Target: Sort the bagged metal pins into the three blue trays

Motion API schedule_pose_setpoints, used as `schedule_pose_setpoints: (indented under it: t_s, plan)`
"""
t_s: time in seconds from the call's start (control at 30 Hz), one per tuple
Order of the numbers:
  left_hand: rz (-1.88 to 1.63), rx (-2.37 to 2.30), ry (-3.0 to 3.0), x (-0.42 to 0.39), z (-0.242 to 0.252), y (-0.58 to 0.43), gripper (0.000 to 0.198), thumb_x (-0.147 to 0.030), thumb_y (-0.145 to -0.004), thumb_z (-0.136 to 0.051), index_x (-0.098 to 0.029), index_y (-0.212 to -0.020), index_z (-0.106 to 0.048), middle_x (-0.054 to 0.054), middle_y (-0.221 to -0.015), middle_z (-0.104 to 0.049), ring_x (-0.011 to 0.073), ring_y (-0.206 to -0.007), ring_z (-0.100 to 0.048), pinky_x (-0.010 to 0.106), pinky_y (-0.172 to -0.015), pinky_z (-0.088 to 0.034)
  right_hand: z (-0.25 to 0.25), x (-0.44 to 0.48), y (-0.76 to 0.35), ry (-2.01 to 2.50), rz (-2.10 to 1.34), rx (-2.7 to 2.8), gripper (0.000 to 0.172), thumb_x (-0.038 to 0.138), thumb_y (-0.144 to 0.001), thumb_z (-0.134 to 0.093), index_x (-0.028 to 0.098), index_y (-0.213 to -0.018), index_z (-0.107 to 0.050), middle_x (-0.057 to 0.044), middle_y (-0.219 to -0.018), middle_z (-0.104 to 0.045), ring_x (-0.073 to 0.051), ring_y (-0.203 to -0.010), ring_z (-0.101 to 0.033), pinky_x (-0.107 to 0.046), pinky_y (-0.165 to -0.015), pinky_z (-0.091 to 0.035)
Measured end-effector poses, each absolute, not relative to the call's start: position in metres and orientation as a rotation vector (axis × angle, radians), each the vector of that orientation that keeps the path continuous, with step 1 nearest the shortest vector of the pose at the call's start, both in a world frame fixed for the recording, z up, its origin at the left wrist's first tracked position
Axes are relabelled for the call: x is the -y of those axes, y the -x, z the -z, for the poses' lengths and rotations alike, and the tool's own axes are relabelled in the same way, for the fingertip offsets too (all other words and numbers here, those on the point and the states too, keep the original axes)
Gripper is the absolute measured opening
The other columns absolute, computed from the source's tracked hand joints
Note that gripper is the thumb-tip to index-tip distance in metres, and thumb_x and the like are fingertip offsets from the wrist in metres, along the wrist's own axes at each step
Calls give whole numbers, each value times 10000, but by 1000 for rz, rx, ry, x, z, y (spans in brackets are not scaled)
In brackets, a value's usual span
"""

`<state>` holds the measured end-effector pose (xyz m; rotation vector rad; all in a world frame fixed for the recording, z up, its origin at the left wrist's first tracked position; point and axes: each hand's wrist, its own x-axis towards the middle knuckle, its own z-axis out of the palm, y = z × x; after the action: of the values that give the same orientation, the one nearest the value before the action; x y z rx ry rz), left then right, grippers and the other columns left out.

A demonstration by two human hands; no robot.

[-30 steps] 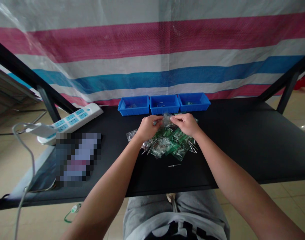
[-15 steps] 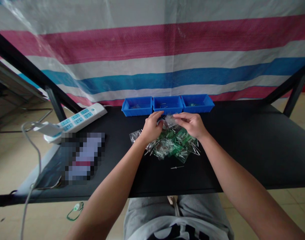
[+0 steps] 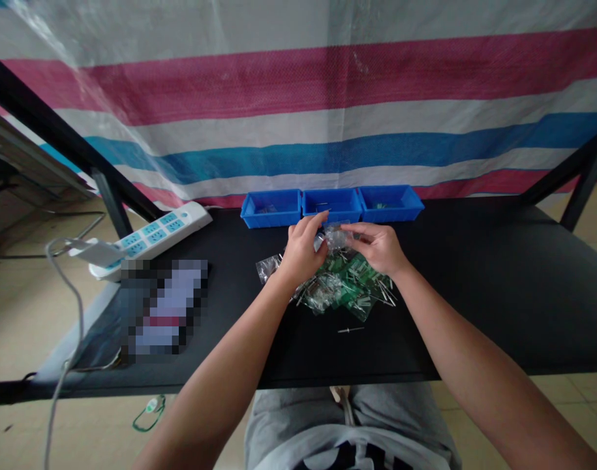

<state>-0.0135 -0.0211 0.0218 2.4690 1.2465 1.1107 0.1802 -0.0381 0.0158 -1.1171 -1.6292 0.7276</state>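
Note:
My right hand (image 3: 380,248) pinches a small clear plastic bag (image 3: 336,237) between thumb and fingers, above the far side of a pile. Just left of that bag, my left hand (image 3: 304,251) has its fingers stretched forward and its thumb apart; whether it touches the plastic is unclear. Beneath both hands lies the pile of clear and green-looking small bags (image 3: 352,287), mixed with loose metal blind rivets (image 3: 387,292). One single blind rivet (image 3: 351,329) lies apart, nearer the table's front edge. The bag's contents cannot be made out.
Three blue bins, left (image 3: 271,219), middle (image 3: 344,217) and right (image 3: 400,212), stand in a row behind the pile, with small items inside. A white power strip (image 3: 181,219) with a plugged-in adapter and a blurred-out phone-like object (image 3: 175,307) lie leftward on the black table (image 3: 498,281).
My left hand's fingers have stretched further forward, toward the middle bin. My right hand keeps hold of the clear bag, nearly in place. The whole view has shifted slightly.

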Motion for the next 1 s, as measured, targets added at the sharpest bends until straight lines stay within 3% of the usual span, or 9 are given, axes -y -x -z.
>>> schedule_pose_setpoints:
  t_s: [0.13, 0.27, 0.47, 0.57, 0.8, 1.0]
  plan:
    - [-1131, -1216, -2456, 23, -23, 12, 491, -231, -842, -548, -197, -1320, -442, 106, -1219, -627, 212, -1070, -596, 346, -945, -415, -18, 39, -178, 1151, -804, 1586, 375, 521, -755, -687, 178, -896, -741, -65, -804, -745, -185, -672, -654, -302, -633, -505]
    - [-1180, -1221, -2429, 26, -21, 10, 457, -286, -861, -570, -193, -1292, -451, 79, -1125, -677, 188, -975, -634, 343, -947, -403, -22, 41, -175, 1161, -890, 1496, 430, 585, -793, -612, 160, -759, -663, -20, -561, -656, -130, -486, -566, -255, -521, -448]
    - [-1177, -1157, -2445, 27, -20, 9, 223, -274, -911, -494, -190, -1097, -584, 46, -932, -706, 161, -878, -638, 294, -859, -426, -24, 42, -168, 1194, -962, 1415, 475, 640, -765, -603, 166, -743, -608, -5, -520, -633, -91, -376, -457, -231, -418, -355]
    - [-1161, -1241, -2454, 25, -22, 9, 212, -257, -934, -436, -194, -980, -634, 54, -920, -698, 166, -882, -633, 310, -873, -419, -25, 41, -167, 1181, -1002, 1374, 507, 667, -743, -604, 166, -812, -614, -6, -552, -643, -85, -367, -435, -234, -396, -324]
    - [-1185, -1766, -2220, 2, -20, 25, 428, -265, -882, -474, -211, -1304, -516, 134, -1288, -581, 268, -1214, -517, 433, -988, -376, -21, 36, -173, 1209, -1003, 1359, 547, 684, -729, -598, 164, -899, -626, -6, -571, -644, -91, -396, -444, -238, -413, -333]
    - [-960, -2041, -2056, -13, -16, 37, 680, -334, -771, -604, -254, -1417, -406, 150, -1563, -246, 425, -1409, -199, 635, -1020, -281, -15, 34, -176, 1242, -913, 1454, 496, 640, -771, -585, 160, -872, -652, -16, -602, -656, -89, -431, -465, -228, -443, -347]
